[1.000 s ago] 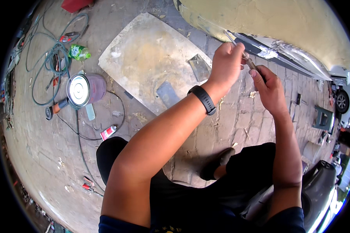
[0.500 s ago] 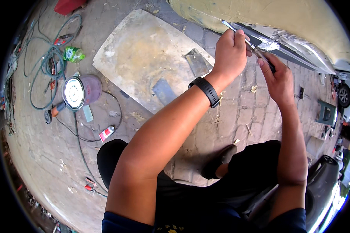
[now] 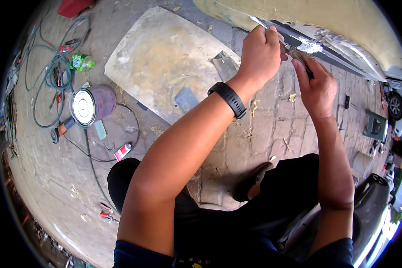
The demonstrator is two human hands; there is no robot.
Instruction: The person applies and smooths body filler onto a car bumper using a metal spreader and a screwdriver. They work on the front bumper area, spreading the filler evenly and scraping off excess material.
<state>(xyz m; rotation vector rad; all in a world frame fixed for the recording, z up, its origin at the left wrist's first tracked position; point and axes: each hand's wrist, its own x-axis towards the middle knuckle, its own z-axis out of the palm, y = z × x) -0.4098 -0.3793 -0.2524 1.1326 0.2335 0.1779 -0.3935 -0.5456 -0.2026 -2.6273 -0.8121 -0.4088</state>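
Observation:
My left hand (image 3: 261, 56), with a black band on its wrist, is closed round the metal shaft of a slim tool (image 3: 261, 23), apparently a screwdriver. My right hand (image 3: 317, 91) grips the tool's handle lower right, its thumb along it. The tool's tip is at the lower edge of a beige, putty-coated vehicle panel (image 3: 335, 20); whether it touches is unclear. Beside both hands runs a dark trim strip with torn, white-smeared material (image 3: 309, 45).
A worn board (image 3: 147, 58) with thin plates lies on paving. Leftward are a large can (image 3: 85, 106), green bottle (image 3: 79, 62), coiled hose (image 3: 53, 71), angle grinder (image 3: 58, 131) and tube (image 3: 122, 151). Rightward are a stool (image 3: 374, 125) and a white car (image 3: 398, 107).
Both hands and the tool have risen in the picture, along the panel's lower edge. The left hand's grip continues, as does the right's. The surroundings have shifted slightly with the camera.

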